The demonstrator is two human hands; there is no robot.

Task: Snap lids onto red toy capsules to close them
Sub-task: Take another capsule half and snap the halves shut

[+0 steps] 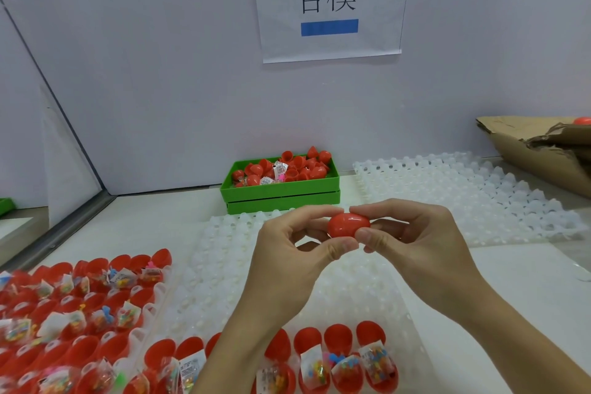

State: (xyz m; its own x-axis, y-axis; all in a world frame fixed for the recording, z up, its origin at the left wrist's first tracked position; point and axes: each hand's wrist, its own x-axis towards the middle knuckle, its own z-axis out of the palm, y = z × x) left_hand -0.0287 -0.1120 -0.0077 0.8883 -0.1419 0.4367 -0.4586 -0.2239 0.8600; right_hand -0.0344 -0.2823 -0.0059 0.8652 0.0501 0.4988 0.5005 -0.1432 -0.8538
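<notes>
**Capsule pinched end to end at centre frame**

Both hands grip one red capsule (348, 225): the left hand (297, 253) pinches its 9 o'clock end, the right hand (412, 240) its 3 o'clock end. It looks light, stiff and glossy, likely slippery, so the rounded ends seem the best hold. Fingertips hide the seam; whether it has snapped shut I cannot tell. Open filled capsules (345, 358) at 6 o'clock are cut off.

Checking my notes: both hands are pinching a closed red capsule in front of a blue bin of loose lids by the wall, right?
Not quite: the bin is green, not blue, as the head view shows. Otherwise yes: left hand and right hand pinch the closed red capsule.
</notes>
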